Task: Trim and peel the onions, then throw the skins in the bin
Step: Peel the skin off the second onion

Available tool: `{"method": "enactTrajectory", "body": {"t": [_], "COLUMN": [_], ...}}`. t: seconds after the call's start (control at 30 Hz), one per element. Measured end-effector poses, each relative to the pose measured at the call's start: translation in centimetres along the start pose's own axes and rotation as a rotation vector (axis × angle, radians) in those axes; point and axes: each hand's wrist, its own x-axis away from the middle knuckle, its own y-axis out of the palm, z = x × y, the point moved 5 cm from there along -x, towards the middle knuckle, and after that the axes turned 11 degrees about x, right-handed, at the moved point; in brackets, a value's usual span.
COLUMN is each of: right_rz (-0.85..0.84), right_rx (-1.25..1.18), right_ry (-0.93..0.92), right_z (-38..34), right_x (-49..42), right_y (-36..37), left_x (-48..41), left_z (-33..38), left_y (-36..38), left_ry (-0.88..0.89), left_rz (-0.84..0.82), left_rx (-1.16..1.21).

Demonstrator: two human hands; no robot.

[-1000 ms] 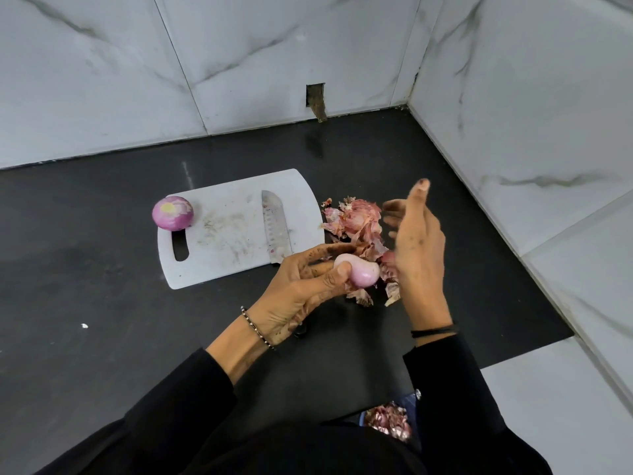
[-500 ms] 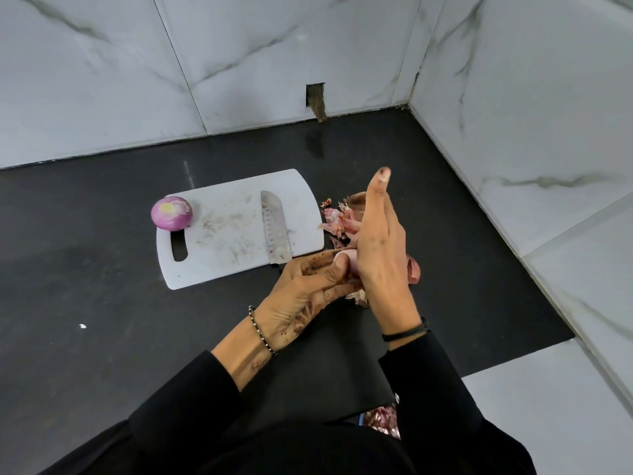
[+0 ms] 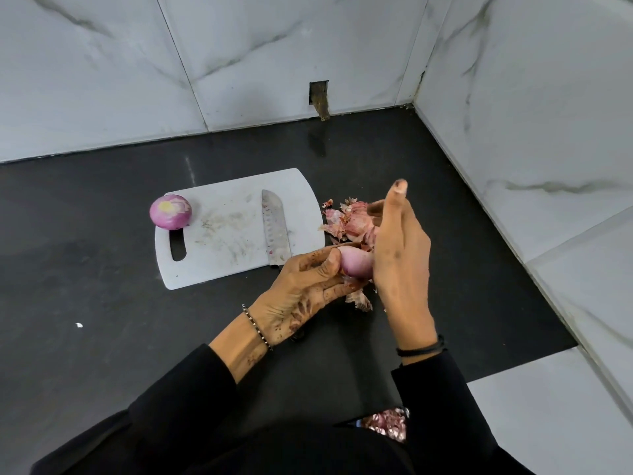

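My left hand (image 3: 301, 289) grips a pale pink, mostly peeled onion (image 3: 354, 265) just above the black counter. My right hand (image 3: 400, 258) is pressed against the onion's right side with its forefinger pointing up; its thumb and palm side are hidden. A second purple onion (image 3: 170, 211), its trimmed end up, sits on the left corner of the white cutting board (image 3: 222, 265). A knife (image 3: 274, 231) lies on the board with its blade pointing away. Loose skins (image 3: 344, 221) are piled right of the board, and one scrap (image 3: 359, 299) lies under my hands.
Marble walls close the counter at the back and right. Below the counter's front edge, between my sleeves, a container with pink onion skins (image 3: 387, 425) shows partly. A small white speck (image 3: 78, 325) lies on the counter at the left.
My right hand came back from over the skin pile to the onion's right side. My left hand has kept its grip on the onion and barely moved.
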Motion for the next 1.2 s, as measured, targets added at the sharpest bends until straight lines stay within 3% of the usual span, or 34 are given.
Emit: {"method": "enactTrajectory", "body": {"t": [0.1,0.3,0.47,0.57,0.73,0.9,1.2], "right_rz": [0.124,0.036,0.006,0.018,0.037,0.081,0.129], "right_rx": [0.229,0.402,0.072,0.054,0.102,0.225,0.304], "right_ry": [-0.201,-0.115,0.022,0.054,0.002,-0.051,-0.345], "right_z": [-1.5,-0.6,1.0,1.9,2.0,1.4,-0.1], "right_x": [0.6,-2.3,-3.2,-2.6,-0.9,-1.1,-1.1], "right_y": [0.2,0.4,-0.4,-0.9,-0.6,-0.2,-0.4], "left_x": [-0.1,-0.2,-0.7,-1.1,-1.9,-2.1,-2.1], "left_z": [-0.1,1.1,0.4,0.4,0.7,0.0,0.4], "left_y": [0.3,0.7,0.4,0.1,-0.3,0.8,1.8], "left_ry": [0.019,0.022,-0.039,-0.045,0.028,0.008,-0.017], "left_rz": [-0.008,-0.053,0.002,0.033,0.113,0.091,0.126], "left_rx": [-0.072,-0.403,-0.072,0.031,-0.099,-0.178,-0.166]}}
